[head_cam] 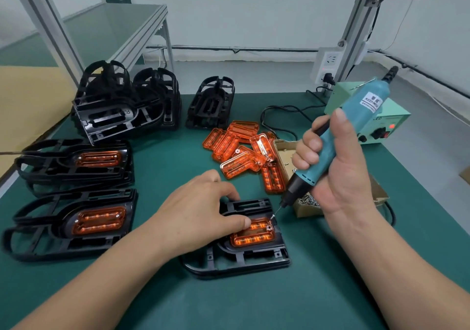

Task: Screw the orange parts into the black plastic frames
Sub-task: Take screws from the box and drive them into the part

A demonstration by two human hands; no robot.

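Many screws (pixel 309 200) heaped in open cardboard box (pixel 306 212), beside orange parts (pixel 239 149).

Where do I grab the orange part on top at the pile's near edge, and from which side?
Pinch the orange part across its long edges, coming from above on the left. It lies topmost with both long edges exposed, while neighbouring parts and the cardboard screw box crowd its right end.
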